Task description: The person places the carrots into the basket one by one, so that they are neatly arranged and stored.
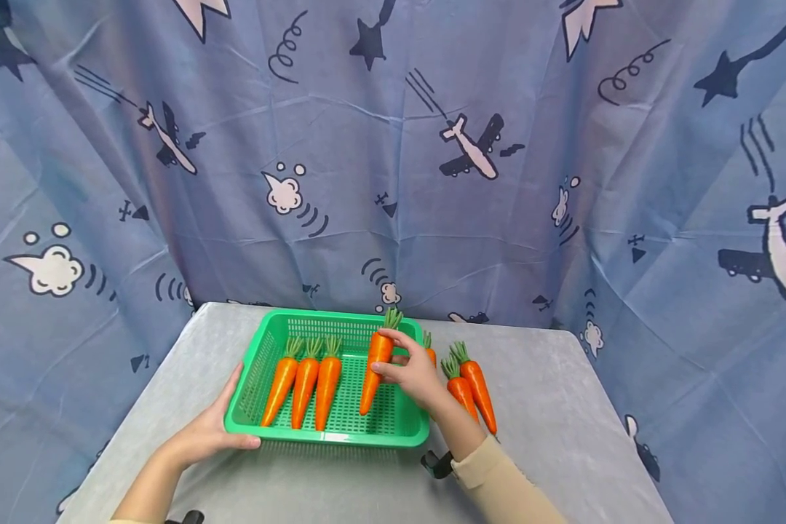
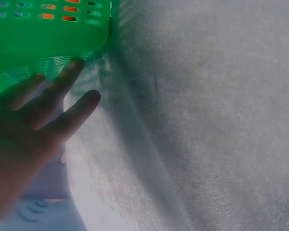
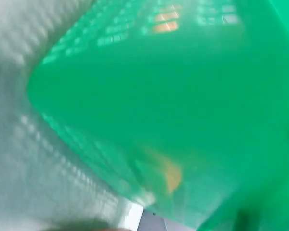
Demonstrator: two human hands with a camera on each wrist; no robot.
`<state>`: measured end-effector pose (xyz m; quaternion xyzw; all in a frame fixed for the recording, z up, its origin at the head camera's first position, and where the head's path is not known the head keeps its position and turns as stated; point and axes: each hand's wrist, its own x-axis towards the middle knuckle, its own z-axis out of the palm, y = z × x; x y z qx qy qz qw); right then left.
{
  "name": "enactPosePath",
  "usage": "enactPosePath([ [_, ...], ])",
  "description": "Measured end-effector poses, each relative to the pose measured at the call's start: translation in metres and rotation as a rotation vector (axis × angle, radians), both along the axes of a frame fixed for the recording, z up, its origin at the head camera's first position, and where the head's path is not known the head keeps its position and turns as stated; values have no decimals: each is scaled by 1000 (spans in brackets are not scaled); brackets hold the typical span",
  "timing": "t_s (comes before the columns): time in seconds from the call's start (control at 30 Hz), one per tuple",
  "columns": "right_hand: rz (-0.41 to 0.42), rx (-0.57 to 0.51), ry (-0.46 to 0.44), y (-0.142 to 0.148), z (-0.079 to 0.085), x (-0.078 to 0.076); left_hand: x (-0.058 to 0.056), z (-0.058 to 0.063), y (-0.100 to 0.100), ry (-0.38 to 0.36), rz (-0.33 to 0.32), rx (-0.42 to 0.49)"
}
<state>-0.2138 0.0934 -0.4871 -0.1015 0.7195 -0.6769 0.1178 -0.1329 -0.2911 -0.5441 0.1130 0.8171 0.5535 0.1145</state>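
A green plastic basket with slotted walls sits on the table, and three orange carrots with green tops lie side by side in its left half. Between thumb and fingers my right hand pinches another carrot, tip down, over the basket's right half. My left hand rests against the basket's left front corner, thumb along the front. The left wrist view shows straight fingers at the basket's wall. In the right wrist view the green basket wall fills most of the picture, blurred.
Two carrots lie on the table right of the basket, one partly behind my right forearm. One more carrot shows partly behind my right hand. A grey-white cloth covers the table; a blue patterned curtain hangs behind.
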Motion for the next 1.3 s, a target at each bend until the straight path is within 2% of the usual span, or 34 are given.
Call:
enactPosePath([
  [0.23,-60,23,-43,-22,-6,4,0,1,0,2,-4,-3],
  [0.4,-106,94,-70,-39,-11,1,0,0,-1,-2,-8,2],
  [0.57,-130,214,-45,-54,-20,-5,0,-2,-1,3,-7,0],
  [1.0,-119,475,90,-67,-40,-12,-1,3,1,24,-3,-24],
  [1.3,-3,567,33,-71,-51,-15,0,3,0,11,-4,-10],
])
